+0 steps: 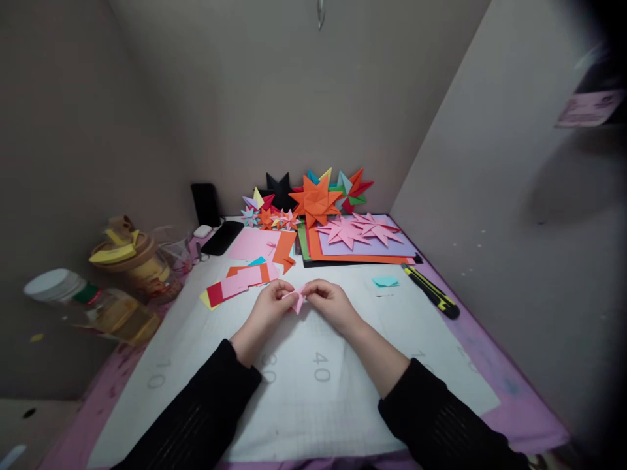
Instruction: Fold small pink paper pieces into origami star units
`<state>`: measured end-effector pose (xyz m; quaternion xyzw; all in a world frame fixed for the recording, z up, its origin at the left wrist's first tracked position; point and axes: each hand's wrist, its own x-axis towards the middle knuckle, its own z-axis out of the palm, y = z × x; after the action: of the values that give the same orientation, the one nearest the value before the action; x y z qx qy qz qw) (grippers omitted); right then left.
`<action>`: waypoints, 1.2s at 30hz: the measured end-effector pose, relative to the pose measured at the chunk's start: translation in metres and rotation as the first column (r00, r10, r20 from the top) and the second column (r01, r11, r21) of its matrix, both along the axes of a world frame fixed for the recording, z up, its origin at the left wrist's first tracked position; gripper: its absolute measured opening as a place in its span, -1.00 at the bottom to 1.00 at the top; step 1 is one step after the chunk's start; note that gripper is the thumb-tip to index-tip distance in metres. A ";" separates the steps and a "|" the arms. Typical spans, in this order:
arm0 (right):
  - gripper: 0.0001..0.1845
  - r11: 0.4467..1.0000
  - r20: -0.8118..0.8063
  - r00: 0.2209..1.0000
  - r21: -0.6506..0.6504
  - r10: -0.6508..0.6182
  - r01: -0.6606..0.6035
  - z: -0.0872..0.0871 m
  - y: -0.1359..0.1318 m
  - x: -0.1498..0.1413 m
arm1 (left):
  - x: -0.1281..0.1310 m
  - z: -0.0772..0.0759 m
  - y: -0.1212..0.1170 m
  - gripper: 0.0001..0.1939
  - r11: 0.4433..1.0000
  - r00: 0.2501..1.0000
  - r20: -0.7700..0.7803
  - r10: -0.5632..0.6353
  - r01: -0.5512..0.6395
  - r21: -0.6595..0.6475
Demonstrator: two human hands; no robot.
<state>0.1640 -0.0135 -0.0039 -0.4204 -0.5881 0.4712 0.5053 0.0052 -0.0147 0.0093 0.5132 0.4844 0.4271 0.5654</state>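
Between my two hands, over the middle of the white mat (343, 418), is a small folded piece of pink paper (298, 303). My left hand (270, 307) is closed in a pinch on its left side. The fingers of my right hand (333, 303) pinch its right side. Part of the fold is hidden behind the fingertips. Left of my left hand lie loose paper strips (235, 284) in pink, red, orange and yellow. A small turquoise folded paper (385, 282) rests on the mat to the right of my right hand.
A yellow and black utility knife (434, 294) lies at the right edge. Behind are coloured paper sheets (362, 251), pink paper stars (345, 232) and a large orange star (316, 199). A phone (223, 237), a bottle (108, 310) and a lidded cup (142, 261) are on the left.
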 end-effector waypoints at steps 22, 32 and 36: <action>-0.89 0.985 0.013 0.998 0.157 -0.069 0.066 0.007 0.000 0.004 | -0.007 0.011 -0.001 -0.79 0.995 0.987 0.122 -0.100 0.098 0.027; -0.94 0.992 -0.167 0.982 0.080 -0.084 0.099 0.010 -0.003 0.004 | -0.013 0.015 -0.005 -0.89 0.889 0.971 -0.232 0.058 0.055 0.454; -0.95 0.994 -0.204 0.976 0.060 -0.074 0.088 0.010 -0.004 -0.001 | -0.012 0.014 -0.007 -0.95 0.822 0.951 -0.268 0.152 0.029 0.568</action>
<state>0.1635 -0.0175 0.0064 -0.3766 -0.5321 0.4699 0.5952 -0.0065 -0.0216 0.0236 0.7004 0.4329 0.4860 0.2930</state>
